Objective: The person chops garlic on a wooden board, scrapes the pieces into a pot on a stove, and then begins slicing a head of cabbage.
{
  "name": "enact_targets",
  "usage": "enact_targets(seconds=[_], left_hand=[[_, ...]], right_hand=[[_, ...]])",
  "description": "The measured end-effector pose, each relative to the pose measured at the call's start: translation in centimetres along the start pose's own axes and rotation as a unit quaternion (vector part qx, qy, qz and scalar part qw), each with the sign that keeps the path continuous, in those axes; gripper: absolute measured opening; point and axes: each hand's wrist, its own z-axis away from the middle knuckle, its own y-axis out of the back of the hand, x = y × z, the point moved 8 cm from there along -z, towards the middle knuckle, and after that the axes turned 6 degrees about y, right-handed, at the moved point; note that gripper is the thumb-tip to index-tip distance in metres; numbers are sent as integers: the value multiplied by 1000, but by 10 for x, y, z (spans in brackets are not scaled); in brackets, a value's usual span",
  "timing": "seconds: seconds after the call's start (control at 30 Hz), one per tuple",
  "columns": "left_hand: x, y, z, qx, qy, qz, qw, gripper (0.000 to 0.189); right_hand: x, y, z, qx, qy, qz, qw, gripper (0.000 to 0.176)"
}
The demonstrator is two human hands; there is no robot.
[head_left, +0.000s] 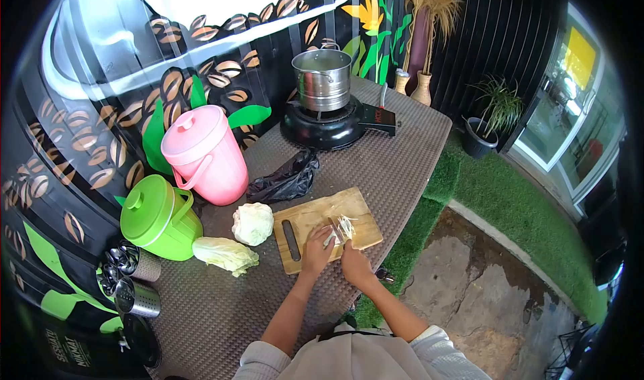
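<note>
On the wooden cutting board (pixel 310 229), my left hand (pixel 316 248) presses its bent fingertips on a small pale vegetable piece (pixel 329 238), mostly covered by the fingers. My right hand (pixel 356 266) is closed round the handle of a knife (pixel 337 228), whose blade stands right beside the left fingertips. Thin white shreds (pixel 347 226) lie against the far side of the blade. To the left of the board sit a round head of cabbage (pixel 253 224) and a longer napa cabbage (pixel 225 255).
Behind the board lies a black plastic bag (pixel 287 177). A steel pot (pixel 323 81) stands on a black portable stove (pixel 322 128) at the back. Pink (pixel 208 155) and green (pixel 161 219) lidded buckets stand left, near steel utensil holders (pixel 137 298). The table edge (pixel 419 189) runs close on the right.
</note>
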Motion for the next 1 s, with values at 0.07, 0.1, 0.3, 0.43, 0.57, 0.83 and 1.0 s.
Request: enact_targets(seconds=[0.07,0.1,0.3,0.43,0.57,0.83,1.0], left_hand=[[0,1,0,-3,11,13,1000,29],[-1,0,0,-3,12,13,1000,29],[-4,-1,-2,-17,0,7,1000,29],[-2,0,-2,-7,-2,21,1000,27],[-6,-1,-2,-1,10,26,1000,28],[-7,-2,-2,-6,6,30,1000,28],[-8,-2,-1,-5,19,39,999,27]], right_hand=[[-3,1,3,8,11,23,1000,27],[-1,-4,5,6,11,23,1000,27],[6,-20,0,42,-20,16,999,24],[3,-7,-26,64,23,32,997,21],[-4,2,-4,71,40,46,996,18],[3,-13,-10,63,5,28,998,20],[1,1,-9,27,56,43,997,25]])
